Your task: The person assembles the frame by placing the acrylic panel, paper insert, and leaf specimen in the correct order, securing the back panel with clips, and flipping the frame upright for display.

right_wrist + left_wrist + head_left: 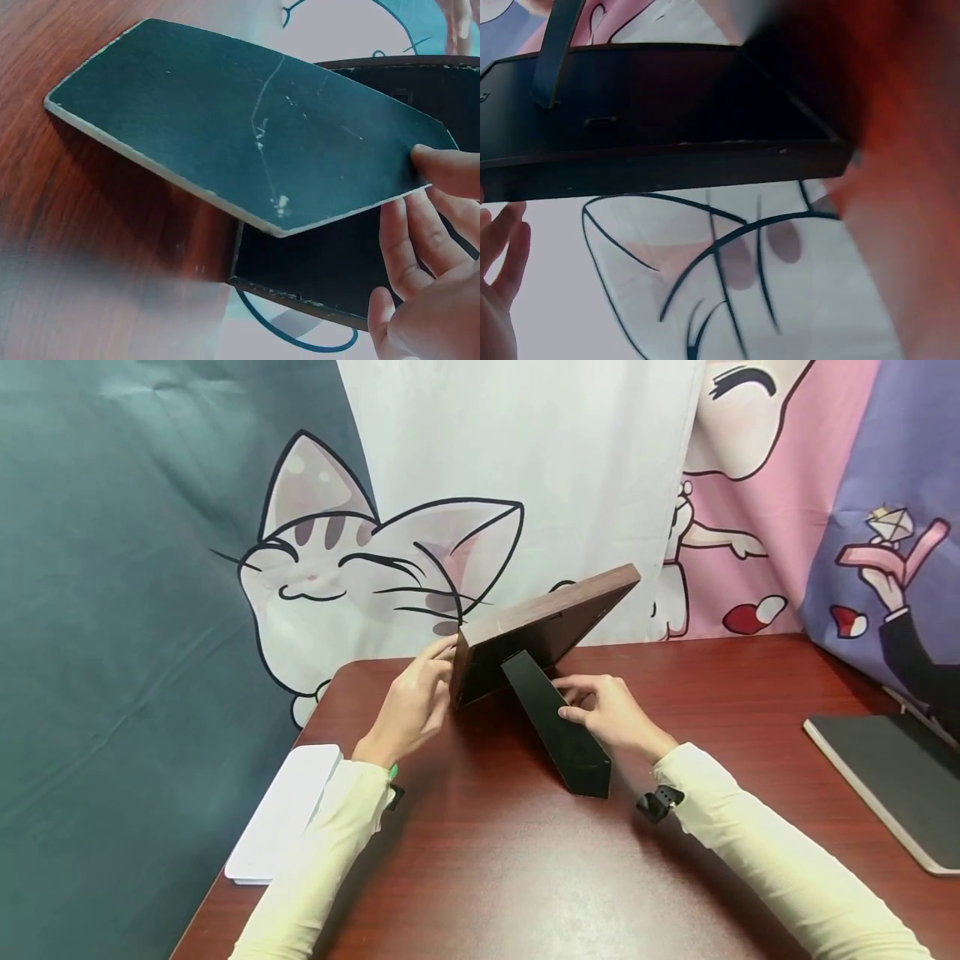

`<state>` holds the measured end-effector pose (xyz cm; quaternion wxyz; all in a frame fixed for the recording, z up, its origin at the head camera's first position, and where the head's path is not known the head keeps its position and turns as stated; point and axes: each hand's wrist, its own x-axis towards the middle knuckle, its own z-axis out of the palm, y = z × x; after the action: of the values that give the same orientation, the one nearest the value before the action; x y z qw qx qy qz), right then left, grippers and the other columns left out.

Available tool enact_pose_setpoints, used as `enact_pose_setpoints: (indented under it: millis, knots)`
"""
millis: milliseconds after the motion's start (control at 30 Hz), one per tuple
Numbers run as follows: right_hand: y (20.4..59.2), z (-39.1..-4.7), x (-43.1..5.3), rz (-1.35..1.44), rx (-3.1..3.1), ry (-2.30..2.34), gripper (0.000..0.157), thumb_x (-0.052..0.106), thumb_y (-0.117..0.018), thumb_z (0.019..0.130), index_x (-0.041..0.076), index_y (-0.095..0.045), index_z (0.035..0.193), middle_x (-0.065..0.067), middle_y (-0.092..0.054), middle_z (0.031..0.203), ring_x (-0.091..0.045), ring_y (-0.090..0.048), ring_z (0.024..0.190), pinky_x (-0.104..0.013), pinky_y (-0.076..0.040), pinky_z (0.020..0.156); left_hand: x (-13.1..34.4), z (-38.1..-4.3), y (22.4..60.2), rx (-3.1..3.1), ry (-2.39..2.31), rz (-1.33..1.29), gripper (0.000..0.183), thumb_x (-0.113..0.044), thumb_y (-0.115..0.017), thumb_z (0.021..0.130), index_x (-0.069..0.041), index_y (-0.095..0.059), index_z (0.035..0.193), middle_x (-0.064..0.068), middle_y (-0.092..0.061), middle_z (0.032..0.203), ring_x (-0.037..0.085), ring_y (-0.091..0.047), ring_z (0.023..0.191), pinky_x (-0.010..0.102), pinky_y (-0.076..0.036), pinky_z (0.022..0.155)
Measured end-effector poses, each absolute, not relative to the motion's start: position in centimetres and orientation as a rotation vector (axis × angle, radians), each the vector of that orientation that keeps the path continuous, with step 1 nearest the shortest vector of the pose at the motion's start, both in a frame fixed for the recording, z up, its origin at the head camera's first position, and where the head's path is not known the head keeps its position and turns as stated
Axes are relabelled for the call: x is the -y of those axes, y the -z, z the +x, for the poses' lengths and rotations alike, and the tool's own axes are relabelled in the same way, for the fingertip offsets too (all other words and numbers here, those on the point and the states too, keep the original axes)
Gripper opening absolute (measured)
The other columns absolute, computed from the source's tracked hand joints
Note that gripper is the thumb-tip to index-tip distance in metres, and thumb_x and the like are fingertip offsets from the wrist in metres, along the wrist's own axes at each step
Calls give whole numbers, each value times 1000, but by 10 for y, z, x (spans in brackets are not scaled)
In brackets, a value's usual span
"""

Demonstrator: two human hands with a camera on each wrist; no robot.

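Observation:
A brown-edged picture frame [555, 610] stands tilted on the table, its black back [652, 90] towards me. From this back a dark easel leg [558, 727] slants down to the tabletop; scratches mark its surface in the right wrist view. My left hand [412, 702] holds the frame's left edge, with some fingertips hidden behind it. Between thumb and fingers, my right hand [611, 714] pinches the right edge of the leg, partway along it. In the right wrist view the thumb [450, 171] lies on the leg's outer face and the fingers are beneath.
White flat boxes or pads [288, 814] lie at the table's left edge. A dark-covered notebook [892, 785] lies at the right. Behind the reddish-brown table [510, 877] hangs a cloth backdrop [540, 460] with cartoon cats.

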<state>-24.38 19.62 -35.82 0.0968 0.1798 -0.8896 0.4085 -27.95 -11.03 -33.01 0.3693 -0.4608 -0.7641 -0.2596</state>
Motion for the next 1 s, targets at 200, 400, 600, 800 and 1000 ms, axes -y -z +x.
enact_pose_setpoints:
  millis: [200, 400, 600, 800, 1000]
  knots:
    - [354, -242, -195, 528, 2591, -1179, 42, 5, -77, 85, 8, -69, 126, -10, -74, 92, -16, -67, 71, -24, -52, 66, 113, -283, 344, 2096, 1017, -1120, 50, -1, -56, 98, -9, -39, 144, 11, -57, 143, 28, -63, 127, 40, -47, 108]
    - [351, -239, -184, 601, 2335, -1018, 37, 2, -79, 81, 7, -73, 117, -7, -73, 89, -19, -68, 82, -33, -51, 74, 108, -287, 360, 2183, 1089, -1124, 57, -3, -58, 99, -13, -34, 150, 15, -51, 150, 31, -56, 134, 45, -47, 109]
    - [332, -233, -168, 644, 1974, -1027, 43, 0, -82, 78, 4, -70, 119, -8, -72, 84, -18, -65, 75, -25, -48, 74, 98, -290, 365, 2107, 999, -1095, 59, -6, -60, 99, -16, -36, 152, 15, -55, 145, 29, -60, 126, 44, -51, 103]
    - [311, -225, -148, 753, 1781, -1120, 54, 1, -83, 79, 2, -64, 129, -11, -71, 84, -11, -58, 65, -18, -46, 60, 94, -293, 369, 1914, 863, -1094, 52, 1, -63, 95, -9, -45, 143, 19, -63, 127, 30, -64, 110, 42, -54, 89]
    - [305, -223, -132, 757, 1760, -1109, 55, 3, -84, 78, 5, -66, 130, -11, -73, 88, -11, -55, 58, -20, -43, 54, 91, -292, 371, 1847, 832, -1109, 52, 3, -65, 92, -9, -51, 140, 18, -65, 119, 29, -66, 104, 42, -54, 88]
